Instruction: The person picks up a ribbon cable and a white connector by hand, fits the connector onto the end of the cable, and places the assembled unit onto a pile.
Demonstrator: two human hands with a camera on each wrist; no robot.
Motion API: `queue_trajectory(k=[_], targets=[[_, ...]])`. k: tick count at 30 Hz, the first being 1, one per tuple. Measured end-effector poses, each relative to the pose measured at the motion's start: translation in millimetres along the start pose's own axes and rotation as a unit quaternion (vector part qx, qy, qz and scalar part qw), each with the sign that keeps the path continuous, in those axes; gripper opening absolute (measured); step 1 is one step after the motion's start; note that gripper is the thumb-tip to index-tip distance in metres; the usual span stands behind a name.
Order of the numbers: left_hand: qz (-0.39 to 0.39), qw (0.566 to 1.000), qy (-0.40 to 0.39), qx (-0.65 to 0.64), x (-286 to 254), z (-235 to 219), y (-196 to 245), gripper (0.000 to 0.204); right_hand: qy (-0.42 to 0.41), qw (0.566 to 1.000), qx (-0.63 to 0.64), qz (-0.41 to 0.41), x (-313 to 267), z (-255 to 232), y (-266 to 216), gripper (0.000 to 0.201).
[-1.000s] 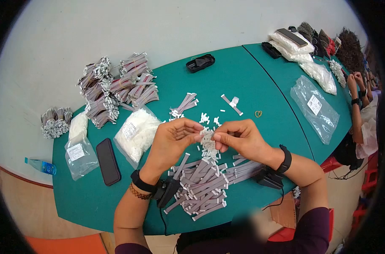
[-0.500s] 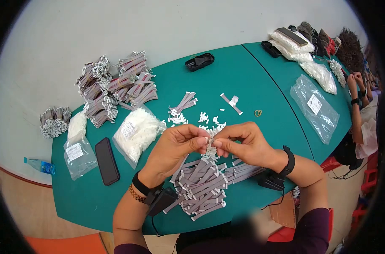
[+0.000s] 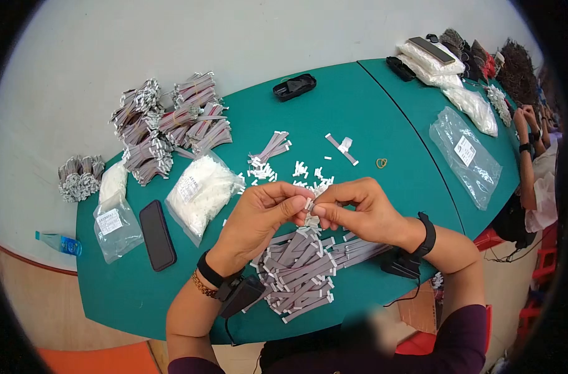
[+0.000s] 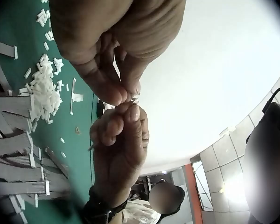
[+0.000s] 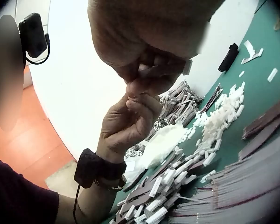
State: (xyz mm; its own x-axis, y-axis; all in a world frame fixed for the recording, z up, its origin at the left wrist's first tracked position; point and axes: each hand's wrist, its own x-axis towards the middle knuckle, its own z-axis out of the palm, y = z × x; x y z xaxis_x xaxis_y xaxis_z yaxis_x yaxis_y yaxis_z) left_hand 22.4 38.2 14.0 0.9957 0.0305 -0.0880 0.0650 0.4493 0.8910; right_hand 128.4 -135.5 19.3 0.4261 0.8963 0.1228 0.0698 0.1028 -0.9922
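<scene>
Thumb and forefinger of my left hand (image 3: 259,215) pinch a small white connector (image 3: 309,204) over the table. My right hand (image 3: 365,212) meets it fingertip to fingertip; a grey ribbon cable (image 5: 161,70) runs through its curled fingers, a white end (image 5: 187,66) sticking out in the right wrist view. The cable's other end is hidden between the fingertips. Loose white connectors (image 4: 44,91) lie in a pile beyond the hands. Nearer the body, a heap of grey ribbon cables (image 3: 296,274) with white ends spreads below the hands.
Bundled cables (image 3: 150,134) stand at the left, near a bag of white pieces (image 3: 203,190) and a phone (image 3: 158,235). A black case (image 3: 294,86) sits at the back, an empty plastic bag (image 3: 468,159) at the right. Another person's arm (image 3: 526,168) shows far right.
The gap between my hands has closed, and their fingertips now meet slightly nearer my body. Over the last half second the white connector has come into clearer view at the left fingertips.
</scene>
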Motion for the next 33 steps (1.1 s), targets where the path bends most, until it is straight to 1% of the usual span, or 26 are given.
queue_trajectory(k=[15,30,33], targets=[[0.007,1.0,-0.001,0.016,-0.2,0.6,-1.1,0.018,-0.002,1.0,0.004,-0.001,-0.3,-0.5,-2.0,0.013],[0.003,1.0,0.011,0.019,-1.3,3.5,0.8,0.019,0.007,1.0,-0.023,-0.012,-0.4,-0.2,-0.9,0.013],[0.002,1.0,0.013,0.019,-1.2,4.3,0.7,0.019,-0.003,0.999,-0.039,-0.018,-0.2,-2.8,0.5,0.014]])
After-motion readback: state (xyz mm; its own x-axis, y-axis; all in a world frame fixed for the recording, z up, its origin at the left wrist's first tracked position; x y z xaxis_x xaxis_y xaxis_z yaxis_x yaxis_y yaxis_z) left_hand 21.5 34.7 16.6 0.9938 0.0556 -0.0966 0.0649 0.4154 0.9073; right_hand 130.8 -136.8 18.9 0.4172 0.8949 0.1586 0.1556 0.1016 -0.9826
